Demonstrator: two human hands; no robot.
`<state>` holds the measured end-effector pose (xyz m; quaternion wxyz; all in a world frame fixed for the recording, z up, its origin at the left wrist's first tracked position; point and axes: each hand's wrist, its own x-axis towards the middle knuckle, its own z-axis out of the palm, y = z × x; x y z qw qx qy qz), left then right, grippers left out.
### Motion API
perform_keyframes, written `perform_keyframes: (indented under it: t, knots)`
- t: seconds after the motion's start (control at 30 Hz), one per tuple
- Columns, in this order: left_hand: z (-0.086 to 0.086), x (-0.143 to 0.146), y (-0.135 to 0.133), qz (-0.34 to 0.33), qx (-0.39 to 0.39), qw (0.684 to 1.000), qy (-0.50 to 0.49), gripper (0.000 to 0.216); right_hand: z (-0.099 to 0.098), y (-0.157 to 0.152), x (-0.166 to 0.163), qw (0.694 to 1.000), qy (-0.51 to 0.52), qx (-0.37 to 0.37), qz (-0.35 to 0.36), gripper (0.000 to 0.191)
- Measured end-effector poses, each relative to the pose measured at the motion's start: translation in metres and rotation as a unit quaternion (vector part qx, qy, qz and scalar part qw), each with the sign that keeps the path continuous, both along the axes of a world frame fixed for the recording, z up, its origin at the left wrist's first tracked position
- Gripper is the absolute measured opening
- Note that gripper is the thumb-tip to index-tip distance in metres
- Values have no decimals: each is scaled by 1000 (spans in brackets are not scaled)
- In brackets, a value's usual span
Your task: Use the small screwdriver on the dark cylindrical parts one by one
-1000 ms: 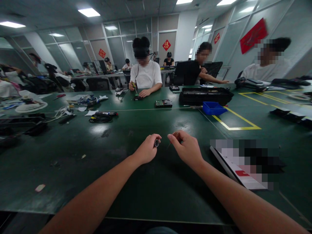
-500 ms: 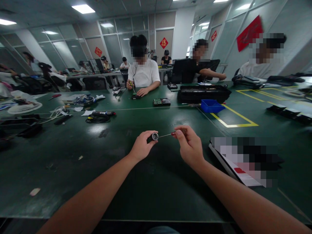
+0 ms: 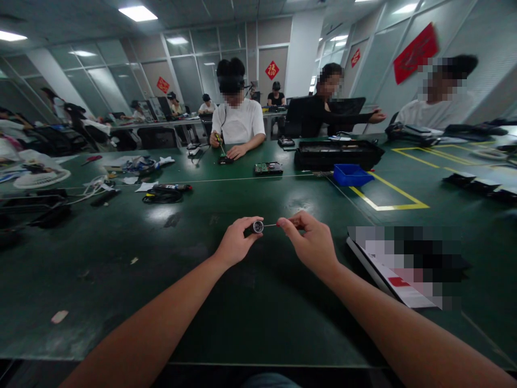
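Between the thumb and fingers of my left hand (image 3: 236,242) is a small black cylindrical part (image 3: 257,227) with a silvery round end turned up towards me. My right hand (image 3: 313,240) is closed around the handle of a thin screwdriver (image 3: 271,224), most of the handle being hidden by my fingers. The metal shaft points left and its tip meets the right side of the cylindrical part; whether it goes inside I cannot tell. Both hands are held above the green table (image 3: 242,302).
A blue bin (image 3: 352,175) and a long black case (image 3: 339,155) lie beyond my right hand. A circuit-board device (image 3: 268,168) sits ahead, a coiled black cable (image 3: 165,194) to the left, blurred papers (image 3: 375,269) at right. A co-worker (image 3: 238,121) sits opposite.
My right hand has shifted slightly left, bringing its fingers closer to the cylindrical part, and less of the shaft shows. My left hand has barely moved. A co-worker's arm at right has stretched further out.
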<state>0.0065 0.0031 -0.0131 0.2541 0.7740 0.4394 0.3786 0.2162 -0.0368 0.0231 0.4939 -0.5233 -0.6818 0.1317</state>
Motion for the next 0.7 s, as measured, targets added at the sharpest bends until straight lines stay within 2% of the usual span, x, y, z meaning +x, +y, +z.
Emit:
perform_keyframes:
  t: [0.1,0.2,0.33,0.5,0.6,0.7]
  knots:
    - [0,0,-1,-6,3,1000,6,37,-1,1,1,1000,-22,8,-20,44]
    - [1,0,-1,-4,7,1000,7,37,-3,2,1,999,-32,15,-27,47]
    - [0,-1,0,-1,10,1000,10,37,-4,1,1,999,-34,14,-16,39]
    - [-1,-1,1,-2,12,1000,9,38,-1,-1,0,997,-16,29,63,14]
    - [0,0,0,-1,11,1000,11,38,1,-2,-1,996,-16,18,80,15]
    - [2,2,-1,-3,10,1000,10,38,1,-2,-1,998,-13,-16,60,25]
